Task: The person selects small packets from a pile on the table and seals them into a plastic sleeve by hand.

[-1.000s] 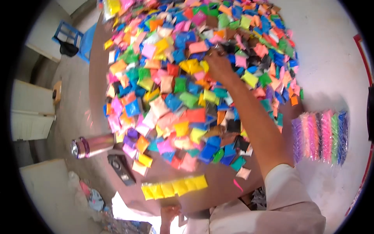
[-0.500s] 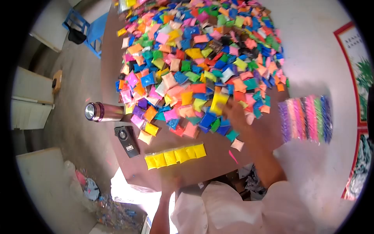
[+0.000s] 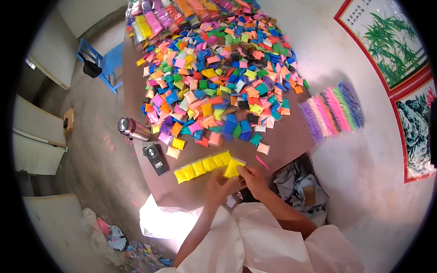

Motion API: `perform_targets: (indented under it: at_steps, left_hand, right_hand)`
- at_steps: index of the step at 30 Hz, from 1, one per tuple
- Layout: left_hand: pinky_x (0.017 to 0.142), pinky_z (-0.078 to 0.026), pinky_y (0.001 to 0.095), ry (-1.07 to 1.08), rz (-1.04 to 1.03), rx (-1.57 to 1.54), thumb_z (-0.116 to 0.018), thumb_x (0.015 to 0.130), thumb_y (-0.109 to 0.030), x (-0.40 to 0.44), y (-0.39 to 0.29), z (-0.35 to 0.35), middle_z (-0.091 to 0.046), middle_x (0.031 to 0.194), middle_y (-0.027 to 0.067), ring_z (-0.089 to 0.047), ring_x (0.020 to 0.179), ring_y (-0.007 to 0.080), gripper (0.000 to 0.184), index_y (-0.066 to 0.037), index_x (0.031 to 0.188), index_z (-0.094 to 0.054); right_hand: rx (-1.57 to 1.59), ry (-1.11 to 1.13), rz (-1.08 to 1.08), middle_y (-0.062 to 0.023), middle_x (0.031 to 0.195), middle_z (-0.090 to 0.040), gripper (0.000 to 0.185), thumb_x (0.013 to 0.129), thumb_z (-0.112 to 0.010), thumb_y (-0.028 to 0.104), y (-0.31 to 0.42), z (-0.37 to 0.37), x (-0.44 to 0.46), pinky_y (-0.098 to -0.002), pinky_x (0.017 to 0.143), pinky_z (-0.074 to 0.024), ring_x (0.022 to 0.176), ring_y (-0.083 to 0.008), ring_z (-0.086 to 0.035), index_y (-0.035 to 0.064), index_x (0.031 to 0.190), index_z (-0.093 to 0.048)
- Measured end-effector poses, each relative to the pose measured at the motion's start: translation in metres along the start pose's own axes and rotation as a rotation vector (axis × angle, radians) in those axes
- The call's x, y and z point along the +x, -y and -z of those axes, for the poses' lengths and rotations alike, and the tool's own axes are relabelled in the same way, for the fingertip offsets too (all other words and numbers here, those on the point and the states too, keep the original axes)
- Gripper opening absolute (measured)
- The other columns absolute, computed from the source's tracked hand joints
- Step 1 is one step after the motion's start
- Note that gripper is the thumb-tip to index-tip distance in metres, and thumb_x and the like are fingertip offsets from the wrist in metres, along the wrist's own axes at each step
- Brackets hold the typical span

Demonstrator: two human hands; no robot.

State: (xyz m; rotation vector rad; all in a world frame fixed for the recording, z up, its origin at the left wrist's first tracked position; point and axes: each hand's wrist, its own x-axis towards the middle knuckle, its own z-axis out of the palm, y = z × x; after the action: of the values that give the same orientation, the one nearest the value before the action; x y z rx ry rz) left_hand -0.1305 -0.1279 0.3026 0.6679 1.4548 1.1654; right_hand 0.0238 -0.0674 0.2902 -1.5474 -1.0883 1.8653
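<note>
A row of overlapping yellow packets (image 3: 198,168) lies near the table's front edge. At the row's right end, my right hand (image 3: 251,179) pinches a single yellow packet (image 3: 234,168) by its right side. My left hand (image 3: 221,184) is just left of and below that packet, fingers bent close to its lower edge; whether it grips anything is too small to tell. Beyond the row spreads a large heap of small colourful packets (image 3: 214,86).
A metal flask (image 3: 134,129) and a black device (image 3: 155,159) stand and lie at the table's left edge. Bundled coloured strips (image 3: 331,112) are at the right. A blue chair (image 3: 110,61) is beyond the left edge. Crumpled material (image 3: 304,187) lies below the table's right side.
My right hand has brought a yellow packet from the heap to the right end of the row. My left hand has moved up and right beside it. The view has shifted.
</note>
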Motion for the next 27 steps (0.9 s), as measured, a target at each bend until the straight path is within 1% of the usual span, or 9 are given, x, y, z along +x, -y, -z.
perform_targets:
  at_steps: [3, 6, 8, 9, 12, 17, 19, 26, 27]
  left_hand:
    - [0.076, -0.05, 0.023, 0.04, -0.124, -0.036, -0.07, 0.094, -0.014, -0.006, 0.002, -0.009, -0.068, 0.098, 0.0044, -0.063, 0.086, 0.0095, 0.029, 0.004, 0.116, -0.063]
    - [0.066, -0.045, 0.02, 0.023, -0.088, 0.117, -0.07, 0.095, -0.015, -0.006, 0.028, -0.008, -0.066, 0.091, 0.0008, -0.058, 0.076, 0.0056, 0.023, 0.002, 0.11, -0.065]
    - [0.061, -0.041, 0.0191, 0.049, -0.216, 0.265, -0.071, 0.095, -0.016, -0.008, 0.041, -0.011, -0.064, 0.086, -0.0016, -0.054, 0.071, 0.0031, 0.019, 0.0, 0.105, -0.065]
    - [0.068, -0.051, 0.0352, 0.015, -0.109, 0.258, -0.075, 0.087, -0.023, -0.011, 0.042, -0.017, -0.071, 0.087, 0.0147, -0.067, 0.077, 0.0197, 0.028, 0.001, 0.1, -0.07]
    - [0.068, -0.051, 0.0335, 0.096, -0.028, 0.206, -0.073, 0.089, -0.024, -0.015, 0.031, -0.036, -0.071, 0.086, 0.0121, -0.067, 0.078, 0.0168, 0.027, 0.0, 0.1, -0.071]
    - [0.068, -0.052, 0.0302, 0.034, 0.002, -0.047, -0.071, 0.095, -0.021, -0.014, 0.011, -0.092, -0.07, 0.088, 0.0076, -0.066, 0.078, 0.0133, 0.025, 0.002, 0.103, -0.069]
    - [0.067, -0.047, 0.0202, 0.056, 0.035, 0.118, -0.066, 0.098, -0.017, -0.013, 0.017, -0.106, -0.066, 0.09, -0.0003, -0.059, 0.079, 0.0044, 0.016, -0.002, 0.103, -0.065]
    - [0.067, -0.047, 0.0211, -0.082, -0.041, 0.049, -0.067, 0.097, -0.016, -0.022, 0.022, -0.159, -0.064, 0.085, -0.002, -0.058, 0.077, 0.0045, 0.012, -0.004, 0.097, -0.065]
    - [0.068, -0.049, 0.0257, -0.093, -0.026, 0.118, -0.068, 0.096, -0.017, -0.024, 0.032, -0.158, -0.064, 0.084, 0.0021, -0.059, 0.077, 0.0083, 0.016, -0.001, 0.096, -0.065]
  right_hand:
    - [0.057, 0.05, -0.01, -0.0001, 0.085, -0.068, 0.024, 0.1, -0.064, 0.029, 0.003, 0.001, -0.016, -0.0216, 0.062, -0.0465, 0.074, -0.0066, -0.061, 0.0069, 0.105, -0.072]
    - [0.13, 0.045, -0.01, 0.0005, 0.084, -0.067, 0.021, 0.099, -0.066, 0.026, 0.013, 0.004, -0.035, -0.0205, 0.06, -0.0449, 0.072, -0.0057, -0.059, 0.0061, 0.103, -0.071]
    - [0.135, 0.032, 0.02, 0.0008, 0.083, -0.066, 0.019, 0.099, -0.066, 0.024, 0.014, 0.015, -0.038, -0.02, 0.059, -0.0438, 0.07, -0.0052, -0.057, 0.0056, 0.102, -0.071]
    - [0.196, 0.056, -0.001, 0.0007, 0.083, -0.066, 0.019, 0.098, -0.066, 0.023, 0.011, 0.022, -0.04, -0.0201, 0.058, -0.043, 0.069, -0.005, -0.056, 0.005, 0.103, -0.071]
    - [0.266, 0.103, -0.016, 0.0008, 0.083, -0.065, 0.019, 0.098, -0.066, 0.019, 0.003, 0.048, -0.036, -0.02, 0.058, -0.0414, 0.065, -0.0043, -0.052, 0.0029, 0.107, -0.071]
    - [-0.065, 0.162, 0.085, 0.0019, 0.083, -0.064, 0.018, 0.098, -0.066, 0.014, -0.011, 0.102, -0.022, -0.0219, 0.056, -0.0421, 0.066, -0.0034, -0.052, 0.0002, 0.109, -0.07]
    - [-0.116, 0.213, 0.062, 0.001, 0.084, -0.064, 0.019, 0.098, -0.066, 0.014, -0.005, 0.125, -0.02, -0.0223, 0.056, -0.0433, 0.067, -0.0038, -0.053, -0.0005, 0.11, -0.07]
    - [0.036, 0.277, 0.065, -0.0014, 0.085, -0.066, 0.018, 0.097, -0.067, 0.016, -0.018, 0.167, -0.013, -0.0226, 0.061, -0.0483, 0.07, -0.0056, -0.058, -0.0007, 0.106, -0.069]
    - [0.035, 0.289, 0.061, -0.0014, 0.085, -0.066, 0.018, 0.097, -0.067, 0.016, -0.02, 0.172, -0.014, -0.0226, 0.061, -0.0483, 0.07, -0.0056, -0.058, -0.0007, 0.106, -0.069]
